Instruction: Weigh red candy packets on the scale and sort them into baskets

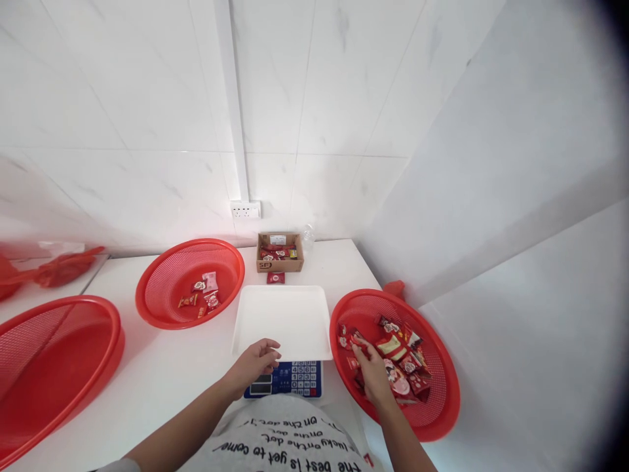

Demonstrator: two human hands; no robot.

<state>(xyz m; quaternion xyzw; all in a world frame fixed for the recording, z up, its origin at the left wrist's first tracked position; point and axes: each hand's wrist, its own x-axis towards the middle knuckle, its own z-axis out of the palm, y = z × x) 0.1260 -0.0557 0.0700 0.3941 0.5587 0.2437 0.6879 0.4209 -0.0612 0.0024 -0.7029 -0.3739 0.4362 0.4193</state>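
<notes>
My left hand (256, 362) is over the near left edge of the white scale tray (282, 321), fingers loosely bent and apart, holding nothing. Beneath it, the blue keypad panel (289, 380) of the scale is partly covered. My right hand (372, 375) reaches into the red mesh basket (445, 393) at the right. Its thumb and fingers pinch a small red wrapped packet (360, 339) near the basket's left side. Around that hand lie several red snack packets (410, 364) in mixed wrappers, some with cream or pink patches.
Left of the scale, a red basket (152, 288) holds several packets. Another red basket (111, 328) stands nearer at far left. Behind the tray are a small cardboard box (280, 265) of packets and one red packet (276, 278). A wall (515, 275) rises close at right.
</notes>
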